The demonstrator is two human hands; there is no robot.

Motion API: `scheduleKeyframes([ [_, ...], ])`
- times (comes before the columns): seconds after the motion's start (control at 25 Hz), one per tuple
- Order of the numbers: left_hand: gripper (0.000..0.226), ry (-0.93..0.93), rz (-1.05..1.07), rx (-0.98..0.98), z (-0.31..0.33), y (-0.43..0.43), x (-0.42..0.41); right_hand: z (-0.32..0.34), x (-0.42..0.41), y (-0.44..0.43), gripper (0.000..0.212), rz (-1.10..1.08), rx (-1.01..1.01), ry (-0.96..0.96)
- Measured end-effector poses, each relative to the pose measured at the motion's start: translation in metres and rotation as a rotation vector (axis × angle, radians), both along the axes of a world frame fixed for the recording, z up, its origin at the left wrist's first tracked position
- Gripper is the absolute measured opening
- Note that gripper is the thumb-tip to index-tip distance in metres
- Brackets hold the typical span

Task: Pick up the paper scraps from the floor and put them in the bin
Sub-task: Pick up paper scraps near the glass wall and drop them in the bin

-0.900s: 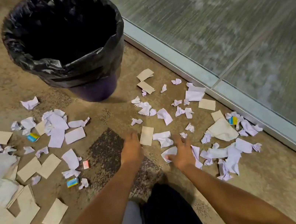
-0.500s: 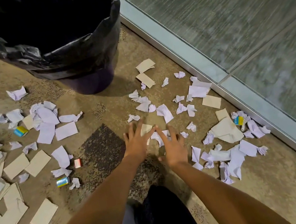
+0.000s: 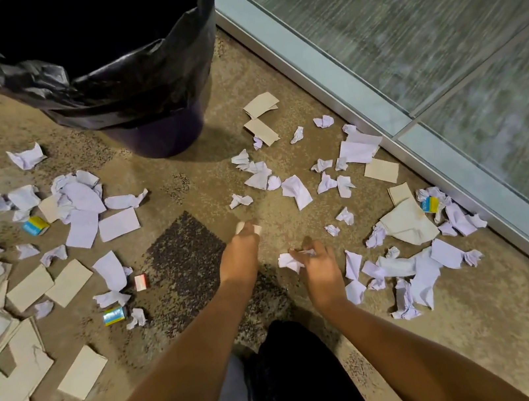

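The left hand (image 3: 242, 254), lower centre of the frame, pinches a tan scrap (image 3: 247, 228) in curled fingers. The right hand (image 3: 319, 269), just beside it, grips a crumpled white scrap (image 3: 289, 261). Both are low over the floor (image 3: 483, 321), and the bin (image 3: 156, 137) stands near, at upper left. Many scraps (image 3: 296, 191) lie left and right of the hands, so the task is judged far from done. Risk: each hold is small and partial, and a light scrap could slip, or flutter short of the bin on release. The liner (image 3: 133, 82) sags at the rim and could catch or shed a piece. Small blue-and-yellow packets (image 3: 35, 225) among the litter could be gathered by mistake. Writing: print on the packets is too small to read, and no brand is legible.
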State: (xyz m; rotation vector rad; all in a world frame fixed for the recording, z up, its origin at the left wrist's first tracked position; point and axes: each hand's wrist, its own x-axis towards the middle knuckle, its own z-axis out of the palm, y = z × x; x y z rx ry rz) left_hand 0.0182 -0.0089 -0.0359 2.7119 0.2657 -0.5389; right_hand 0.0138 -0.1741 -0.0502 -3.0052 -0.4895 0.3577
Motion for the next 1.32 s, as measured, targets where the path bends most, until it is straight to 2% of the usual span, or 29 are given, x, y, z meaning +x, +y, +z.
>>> scheduleKeyframes([
  [0.2,0.027,-0.034,0.114,-0.016,0.0,0.017,-0.011,0.007,0.007,-0.001,0.034,-0.221,0.252,0.145],
  [0.28,0.019,-0.114,0.21,-0.08,0.012,0.024,-0.012,0.022,0.015,0.004,0.031,-0.279,0.342,0.073],
  [0.44,0.008,-0.453,0.319,-0.222,0.061,0.036,-0.01,0.069,0.037,0.028,0.037,-0.295,0.617,-0.128],
  [0.56,0.021,-0.711,0.362,-0.223,0.106,0.049,-0.002,0.111,0.056,0.053,0.028,-0.29,0.758,-0.235],
  [0.64,0.027,-0.836,0.438,-0.249,0.141,0.06,0.005,0.144,0.068,0.074,0.021,-0.27,0.893,-0.258],
  [0.76,0.011,-0.993,0.53,-0.239,0.202,0.082,0.019,0.194,0.095,0.11,0.017,-0.209,1.088,-0.265],
  [0.88,0.01,-1.117,0.624,-0.177,0.251,0.113,0.041,0.234,0.127,0.15,0.02,-0.103,1.152,-0.343],
  [1.0,0.011,-1.051,0.741,-0.2,0.267,0.152,0.073,0.259,0.158,0.189,0.019,-0.069,1.112,-0.35],
  [1.2,0.012,-0.697,1.013,-0.5,0.25,0.198,0.12,0.256,0.195,0.229,0.014,-0.124,0.843,-0.198],
  [1.32,0.022,-0.728,1.0,-0.571,0.247,0.201,0.125,0.252,0.2,0.236,0.027,-0.037,0.768,-0.121],
])
